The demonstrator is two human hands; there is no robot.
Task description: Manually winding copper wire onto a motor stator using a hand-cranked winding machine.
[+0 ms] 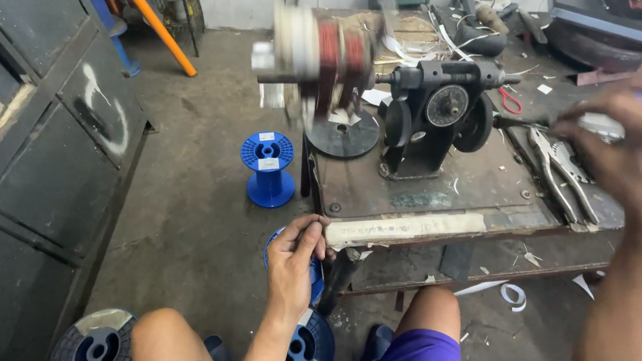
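Observation:
My left hand (293,258) hangs below the table's front edge with thumb and fingers pinched together. Anything between them is too thin to make out. It is just above a blue wire spool (316,278) on the floor. My right hand (633,148) is blurred at the right, gripping the white crank handle (602,125) of a black hand winding machine (437,113). On the machine's left shaft a former wound with reddish copper wire (323,58) is blurred with spinning.
Locking pliers (566,173) and red scissors (509,102) lie on the worn table (442,194). A black disc (345,136) sits under the former. More spools stand on the floor (267,167), (309,348), (98,342). A black cabinet (34,143) lines the left.

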